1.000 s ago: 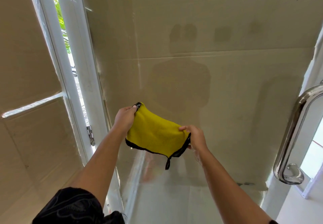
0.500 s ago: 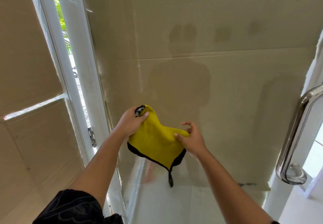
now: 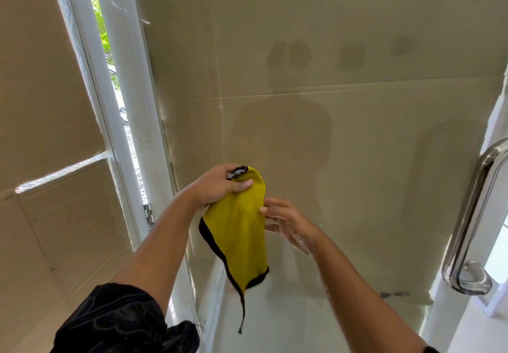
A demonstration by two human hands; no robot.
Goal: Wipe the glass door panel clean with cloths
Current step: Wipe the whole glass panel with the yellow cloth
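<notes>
A yellow cloth (image 3: 242, 231) with a black edge is held up in front of the glass door panel (image 3: 371, 160), near its lower left part. The top of the cloth is gripped by the left hand (image 3: 217, 187), and the rest hangs down loose. The right hand (image 3: 286, 220) is kept loosely open just beside it, with only the thumb tip touching the cloth's right edge. A shiny metal door handle (image 3: 472, 215) is seen at the panel's right edge.

Single head-worn wide view, facing forward and down, close to the glass door panel (image 3: 343, 138)
</notes>
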